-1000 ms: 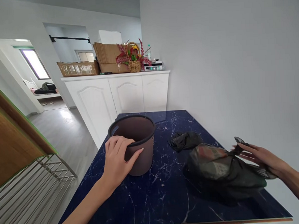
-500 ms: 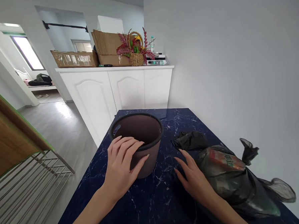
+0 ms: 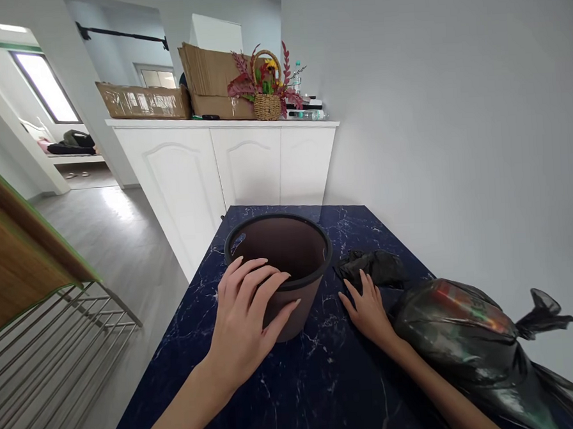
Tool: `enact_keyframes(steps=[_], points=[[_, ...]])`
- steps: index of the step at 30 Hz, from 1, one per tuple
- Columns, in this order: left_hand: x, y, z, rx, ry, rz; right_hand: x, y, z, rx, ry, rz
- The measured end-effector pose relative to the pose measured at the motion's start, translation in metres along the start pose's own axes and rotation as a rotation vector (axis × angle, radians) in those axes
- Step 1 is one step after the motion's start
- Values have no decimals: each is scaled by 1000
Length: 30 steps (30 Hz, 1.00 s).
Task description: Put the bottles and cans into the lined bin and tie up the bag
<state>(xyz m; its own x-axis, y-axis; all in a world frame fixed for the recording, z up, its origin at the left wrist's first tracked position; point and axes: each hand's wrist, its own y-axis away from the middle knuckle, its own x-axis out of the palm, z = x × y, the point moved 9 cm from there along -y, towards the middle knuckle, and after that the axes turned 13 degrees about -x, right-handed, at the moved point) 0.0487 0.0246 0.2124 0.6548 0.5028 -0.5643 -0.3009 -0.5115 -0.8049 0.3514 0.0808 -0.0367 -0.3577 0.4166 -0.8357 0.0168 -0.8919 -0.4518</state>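
A dark brown trash bin (image 3: 298,310) with a black rim stands upright on the blue marbled table. My left hand (image 3: 246,306) holds its near rim, fingers hooked over the edge and thumb outside. The bin's visible inner wall is bare, but its bottom is hidden. To the right, my right hand (image 3: 365,306) is open, fingers spread, at the near edge of a crumpled black plastic bag (image 3: 378,268); whether the fingertips touch it I cannot tell. Beside my right forearm lies a full, knotted black garbage bag (image 3: 461,340), with a red packet showing through.
Beyond the table (image 3: 296,393) stands a white cabinet (image 3: 250,165) bearing cardboard boxes (image 3: 143,101), a flower basket (image 3: 267,106) and bottles. A grey wall (image 3: 446,136) borders the right side. At left is a metal rack (image 3: 82,340) with a brown board.
My right hand has moved forward to the crumpled bag. The full garbage bag has shifted right, its knot leaning outward. My left hand stays on the bin while the view shifts slightly.
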Motion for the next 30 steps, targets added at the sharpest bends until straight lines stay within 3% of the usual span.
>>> enact_keyframes(steps=[6,14,19,23,26,30], points=[[1,-2,-2,-3,-11,-14,12,0,0,19,-142,41],[-4,1,-7,9,-26,32,-22,5,29,-123,-603,197],[-18,7,-9,-21,-20,-89,-38,4,22,-70,-857,273],[-32,25,-23,53,14,-196,-40,9,25,-8,-982,226],[-23,48,-39,103,98,-83,-50,24,41,37,-1040,143],[28,77,-46,-15,183,238,-76,56,79,85,-1163,89]])
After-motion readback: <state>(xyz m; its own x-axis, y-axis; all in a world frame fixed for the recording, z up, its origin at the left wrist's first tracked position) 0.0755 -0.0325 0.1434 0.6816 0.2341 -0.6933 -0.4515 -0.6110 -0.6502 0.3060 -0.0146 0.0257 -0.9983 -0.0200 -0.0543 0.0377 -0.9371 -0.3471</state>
